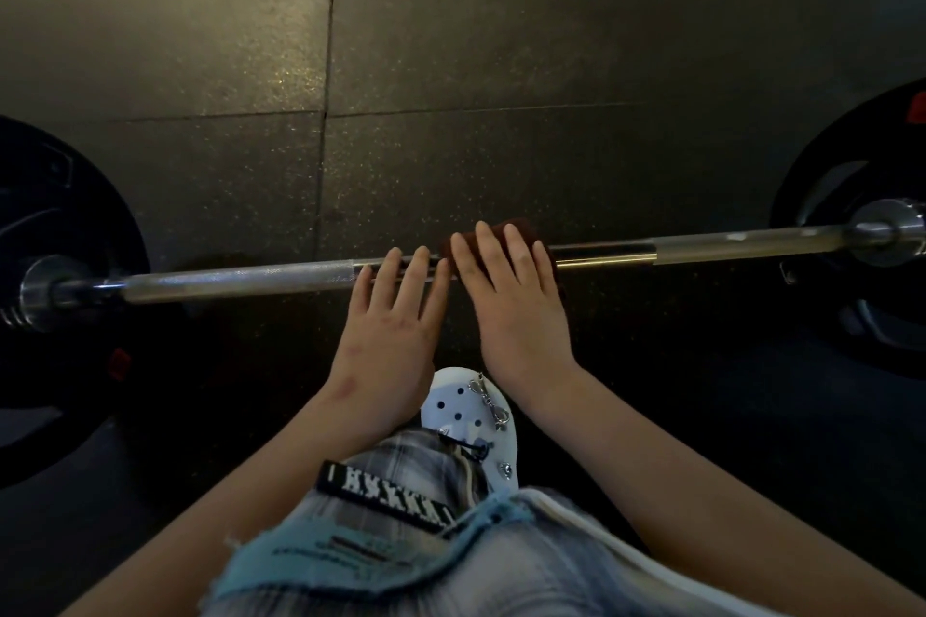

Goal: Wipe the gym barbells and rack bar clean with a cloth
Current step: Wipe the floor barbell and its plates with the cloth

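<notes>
- Pressing cloth [525, 222] onto barbell [240, 278]: your right hand [506, 301], fingers straight.
- Left hand [396, 321] at its 9 o'clock, fingers spread.
- Bare shaft both ways to 2 plates [827, 140].

Dark-red cloth [523, 227] atop horizontal steel barbell [240, 277]

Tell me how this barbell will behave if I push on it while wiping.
The barbell probably rolls: it rests on round weight plates on a flat floor. It is likely heavy, with big plates at both ends. Its smooth middle may be slippery under the cloth.

Bare bar [701, 243] between plates [852, 226]
</notes>
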